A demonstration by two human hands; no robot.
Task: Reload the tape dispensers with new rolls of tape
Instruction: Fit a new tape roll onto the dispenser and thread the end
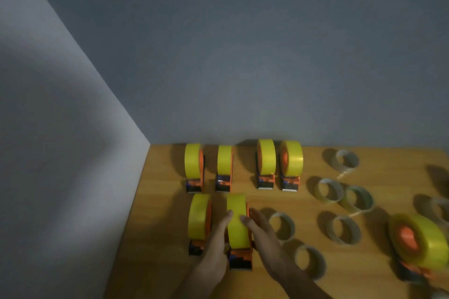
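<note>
Both hands flat-fingered, left hand [215,253] and right hand [267,243] flanking upright yellow-loaded tape dispenser [239,230], touching it

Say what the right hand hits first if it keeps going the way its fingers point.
The right hand points up and left, along the held dispenser. Past that, probably the second dispenser in the back row. Depth is unclear, so it might pass between that one and the third.

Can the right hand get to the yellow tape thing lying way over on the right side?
Probably yes. The right hand rests beside the dispenser between both hands, holding nothing. The tipped dispenser lies on that same side, and only low empty tape cores sit between, so it could likely pass over them.
</note>
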